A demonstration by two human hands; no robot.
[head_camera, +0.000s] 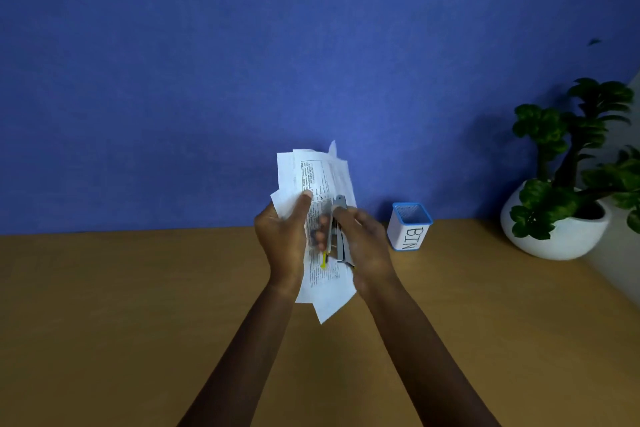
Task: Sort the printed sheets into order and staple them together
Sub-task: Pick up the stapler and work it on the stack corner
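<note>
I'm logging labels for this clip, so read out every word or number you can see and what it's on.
"BIN": on the white pot with the blue rim, letters turned sideways.
The printed sheets in the left hand: print too small and blurred to read.
The stapler in the right hand: no readable marking.

Above the middle of the table (138, 305) my left hand (282, 236) holds the sheets (320, 180) upright, and my right hand (367, 243) grips the stapler (341, 236) at their right edge. The bin (410, 227) stands on the table right of my hands, back by the wall (242, 62). Farther right, the potted plant (561, 236) sits in the table's back corner.
</note>
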